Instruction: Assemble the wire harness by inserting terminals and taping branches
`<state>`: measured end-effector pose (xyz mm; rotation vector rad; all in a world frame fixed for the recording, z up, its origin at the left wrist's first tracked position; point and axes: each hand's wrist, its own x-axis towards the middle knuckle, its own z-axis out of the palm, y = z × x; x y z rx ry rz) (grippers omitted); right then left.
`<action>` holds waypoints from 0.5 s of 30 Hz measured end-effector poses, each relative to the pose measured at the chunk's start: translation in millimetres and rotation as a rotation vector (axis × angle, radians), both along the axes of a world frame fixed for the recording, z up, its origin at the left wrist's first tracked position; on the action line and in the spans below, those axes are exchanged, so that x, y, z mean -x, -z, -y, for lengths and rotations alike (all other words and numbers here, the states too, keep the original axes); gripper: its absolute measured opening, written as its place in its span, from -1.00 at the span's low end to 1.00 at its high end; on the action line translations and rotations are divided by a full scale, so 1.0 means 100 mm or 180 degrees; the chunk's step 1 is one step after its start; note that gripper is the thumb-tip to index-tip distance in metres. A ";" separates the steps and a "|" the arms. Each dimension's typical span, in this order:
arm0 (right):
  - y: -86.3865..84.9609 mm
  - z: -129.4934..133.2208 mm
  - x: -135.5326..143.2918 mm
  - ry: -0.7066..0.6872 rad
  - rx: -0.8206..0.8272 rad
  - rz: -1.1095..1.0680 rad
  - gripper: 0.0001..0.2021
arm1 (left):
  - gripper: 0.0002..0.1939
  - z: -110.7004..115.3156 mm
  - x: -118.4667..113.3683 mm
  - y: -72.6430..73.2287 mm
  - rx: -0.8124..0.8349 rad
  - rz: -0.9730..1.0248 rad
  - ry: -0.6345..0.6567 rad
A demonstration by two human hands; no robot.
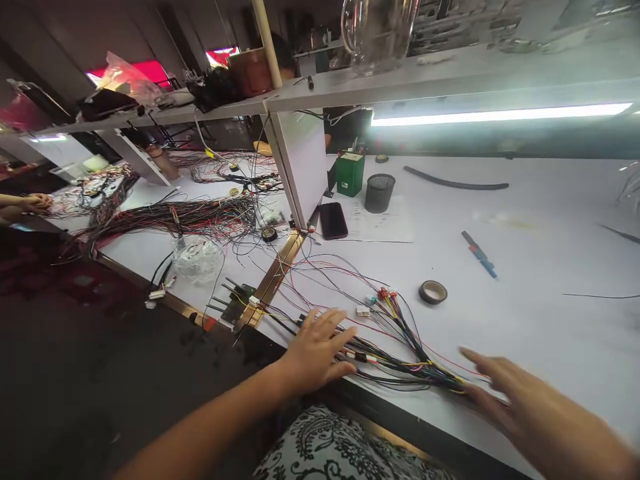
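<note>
A bundle of thin wires, a wiring harness point(425, 367), lies along the front edge of the white table, mostly black with some yellow and red. My left hand point(316, 348) rests over its left part with fingers spread. At the right end of the bundle is my right hand point(520, 400), index finger stretched out and apart from the fingers below, which partly hide the wires. Red connectors point(387, 294) and a white connector point(363, 311) sit at wire ends behind the bundle. Just beyond them lies a roll of black tape point(433, 292).
A blue-handled cutter point(480, 255) lies behind the tape. Farther back are a phone point(333, 221), a green box point(350, 175), a black mesh cup point(379, 193) and a dark tube point(455, 180). More wires point(185, 217) cover the neighbouring table, where another person's hands point(37, 202) show.
</note>
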<state>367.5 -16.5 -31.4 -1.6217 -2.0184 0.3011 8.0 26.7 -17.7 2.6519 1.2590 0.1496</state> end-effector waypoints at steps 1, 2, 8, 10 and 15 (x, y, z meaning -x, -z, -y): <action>0.03 -0.07 0.19 -0.0148 0.0153 0.0214 -0.62 | -0.37 0.02 0.11 0.03 0.0008 -0.0014 -0.0117; 0.06 -0.15 0.37 -0.0254 0.0286 0.0437 -0.62 | -0.38 0.04 0.19 0.05 0.0020 -0.0021 -0.0199; 0.18 -0.52 0.94 -0.0073 -0.0045 0.0836 -0.73 | -0.53 0.07 0.25 0.07 0.0114 0.0077 -0.0359; 0.19 -0.55 0.94 -0.0033 -0.0023 0.0552 -0.80 | -0.56 0.06 0.24 0.01 0.0169 0.0097 -0.0389; 0.17 -0.41 0.84 -0.0111 0.0007 -0.0830 -0.87 | -0.63 0.06 0.25 -0.17 0.0780 0.0028 -0.0218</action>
